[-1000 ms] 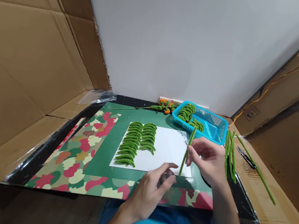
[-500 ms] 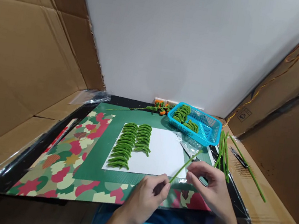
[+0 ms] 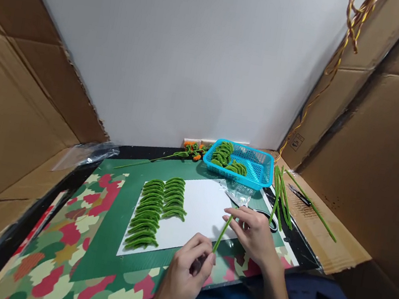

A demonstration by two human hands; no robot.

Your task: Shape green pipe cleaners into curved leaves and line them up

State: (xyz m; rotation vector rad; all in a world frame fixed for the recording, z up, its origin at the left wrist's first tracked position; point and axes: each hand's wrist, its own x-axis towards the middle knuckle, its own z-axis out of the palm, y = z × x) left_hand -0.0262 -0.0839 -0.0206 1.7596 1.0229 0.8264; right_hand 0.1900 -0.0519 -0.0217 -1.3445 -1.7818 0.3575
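with the white sheet as dial and twelve o'clock farthest from the person, the green stem was at about five o'clock. the left hand pinched its lower end between thumb and fingers; the right hand's fingers were bent at its upper end, though whether they gripped it could not be told. a long row of curved pieces lay toward nine o'clock; the shorter row beside it stopped sooner, so the work looked partway. loose stems at two o'clock remained straight. the blue basket stood at one o'clock. a green mat covered much of the black bench, between cardboard sides and a white wall.
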